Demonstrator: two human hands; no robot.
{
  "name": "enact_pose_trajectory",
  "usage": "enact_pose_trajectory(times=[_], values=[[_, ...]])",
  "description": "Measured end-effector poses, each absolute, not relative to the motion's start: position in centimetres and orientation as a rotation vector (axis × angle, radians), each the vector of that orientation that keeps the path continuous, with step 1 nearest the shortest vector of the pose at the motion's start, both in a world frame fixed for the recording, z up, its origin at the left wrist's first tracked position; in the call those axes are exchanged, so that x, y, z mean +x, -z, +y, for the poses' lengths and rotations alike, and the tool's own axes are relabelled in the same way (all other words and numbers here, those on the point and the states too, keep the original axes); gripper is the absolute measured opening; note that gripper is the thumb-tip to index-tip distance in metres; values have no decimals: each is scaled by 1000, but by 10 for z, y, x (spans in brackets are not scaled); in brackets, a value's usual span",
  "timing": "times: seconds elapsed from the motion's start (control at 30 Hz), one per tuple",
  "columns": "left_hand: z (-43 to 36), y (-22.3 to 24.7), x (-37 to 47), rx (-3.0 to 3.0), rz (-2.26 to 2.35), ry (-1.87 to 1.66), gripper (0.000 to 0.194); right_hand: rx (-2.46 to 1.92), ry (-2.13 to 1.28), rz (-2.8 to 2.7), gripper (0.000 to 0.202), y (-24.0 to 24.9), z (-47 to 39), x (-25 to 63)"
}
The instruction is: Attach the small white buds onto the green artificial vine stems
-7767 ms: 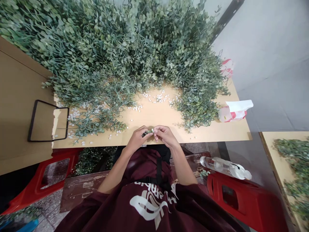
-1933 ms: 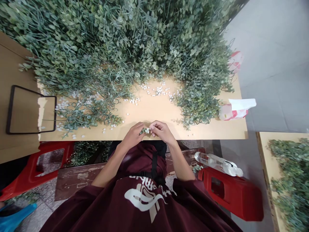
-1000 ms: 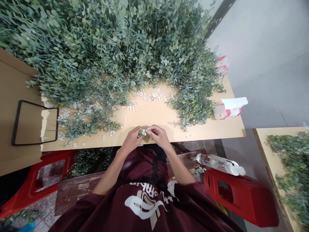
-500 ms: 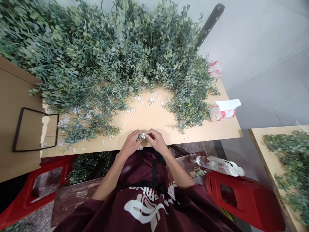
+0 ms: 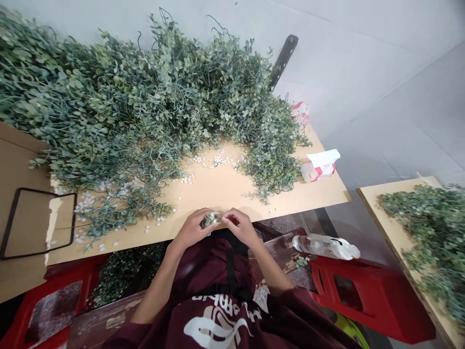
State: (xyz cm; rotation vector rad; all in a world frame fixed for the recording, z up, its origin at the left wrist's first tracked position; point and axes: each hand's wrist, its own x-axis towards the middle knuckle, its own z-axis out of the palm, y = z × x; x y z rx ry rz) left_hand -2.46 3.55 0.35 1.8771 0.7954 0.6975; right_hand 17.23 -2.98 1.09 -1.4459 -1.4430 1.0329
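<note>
My left hand [image 5: 194, 228] is closed around a small sprig of artificial green leaves [image 5: 209, 220] at the table's front edge. Its leaves stick out between thumb and fingers. Just beside it, my right hand [image 5: 240, 227] has thumb and fingertips pinched together near the sprig's end; whatever they grip is too small to make out. Small white pieces [image 5: 220, 160] lie scattered on the light wooden table [image 5: 225, 186] beyond my hands. A large heap of artificial foliage [image 5: 181, 97] covers the table's back and left side.
At the table's right stands a tissue pack [image 5: 318, 167]. A cardboard box [image 5: 22, 160] and a black rectangular frame [image 5: 10, 223] are on the left. A clear bottle [image 5: 316, 245] lies near a red stool [image 5: 378, 295]. More foliage [image 5: 432, 228] covers another table at far right.
The view has shifted, so the table's contents sit farther left. My hands have moved slightly apart, and my right fingertips have drawn away from the leaves, which now show more in my left hand.
</note>
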Motion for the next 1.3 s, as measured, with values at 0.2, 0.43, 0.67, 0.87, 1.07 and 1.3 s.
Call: enact_pose_trajectory(times=[0.2, 0.43, 0.67, 0.87, 1.07, 1.3], values=[[37, -2, -33, 1682, 758, -743, 40, -1497, -1250, -1448, 17, -40, -58, 218], [40, 5, -32, 1575, 736, -825, 34, -2020, -1398, -1752, 11, -77, -68, 287], [40, 5, -31, 1523, 771, -846, 32, -2002, -1267, -1745, 24, -85, -47, 296], [40, 6, -30, 1508, 790, -848, 31, -1825, -648, -1638, 36, -114, 20, 287], [39, 4, -29, 1508, 842, -854, 31, -2171, -74, -1794, 18, -112, 112, 294], [38, 1, -28, 1485, 891, -873, 33, -1706, 181, -1607, 35, -168, 131, 297]])
